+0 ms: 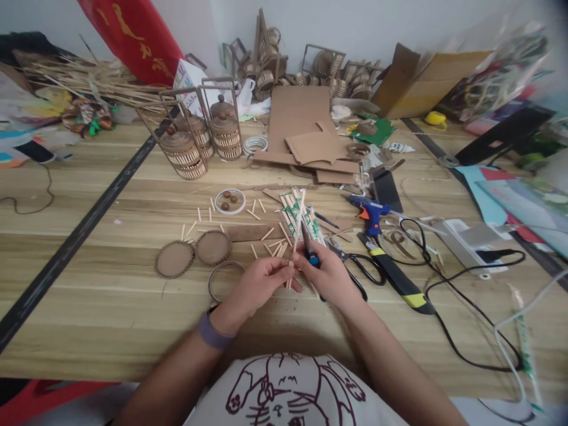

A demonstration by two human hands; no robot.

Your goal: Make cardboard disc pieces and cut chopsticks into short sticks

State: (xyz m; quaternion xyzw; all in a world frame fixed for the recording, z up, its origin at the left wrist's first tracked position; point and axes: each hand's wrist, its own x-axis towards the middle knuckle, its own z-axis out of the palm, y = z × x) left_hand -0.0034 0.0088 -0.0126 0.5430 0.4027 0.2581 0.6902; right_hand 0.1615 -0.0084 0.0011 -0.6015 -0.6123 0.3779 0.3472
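wooden sticks (pixel 299 219) jut beyond pinching left fingers (pixel 283 273); right fingers (pixel 307 267) grasp a dark tool (pixel 306 235).

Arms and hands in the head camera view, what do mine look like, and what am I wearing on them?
Your left hand and right hand are ungloved. A broad, muted purple wristband circles the left wrist; nothing shows on the right one. No sleeves cover the visible forearms. Between them is a white shirt with a dark maroon line drawing.
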